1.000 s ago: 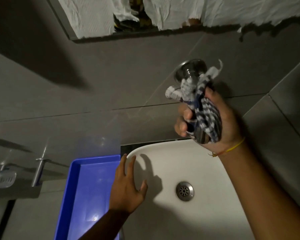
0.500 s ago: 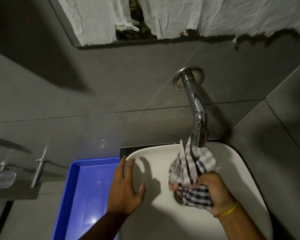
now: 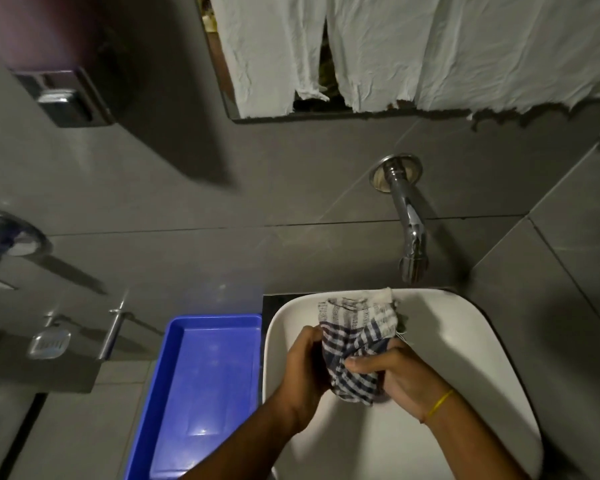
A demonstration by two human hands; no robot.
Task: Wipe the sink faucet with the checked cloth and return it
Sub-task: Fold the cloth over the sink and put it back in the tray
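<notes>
1. The blue tray (image 3: 201,375) lies on the worktop just beside the sink's left rim and looks bare. I judge it the likely place for the cloth to go back to, though nothing here proves it.

2. The left hand (image 3: 303,363) is closed on the left edge of the checked cloth (image 3: 357,344), its fingers curled and pressed together into the fabric. That side should hold firm while the other hand gathers.

3. The checked cloth hangs bunched between the 2 hands, above the basin of the white sink (image 3: 465,327). Its upper hem is loose and reaches toward the back rim, with frayed threads on the right. Folding that hem in first would keep it from dragging in the basin or trailing over the tray wall.

4. The right hand (image 3: 395,372), a yellow band at its wrist, has its fingers pinching a fold at the middle of the cloth. Drawing this fold toward the left hand would make 1 compact bundle that 1 hand can carry.

5. The faucet (image 3: 407,216) juts from the wall above the sink, apart from the cloth and both hands. Judging by this, wiping is over and the return is the step in hand; lifting the bundle low and leftward should clear the spout.
</notes>
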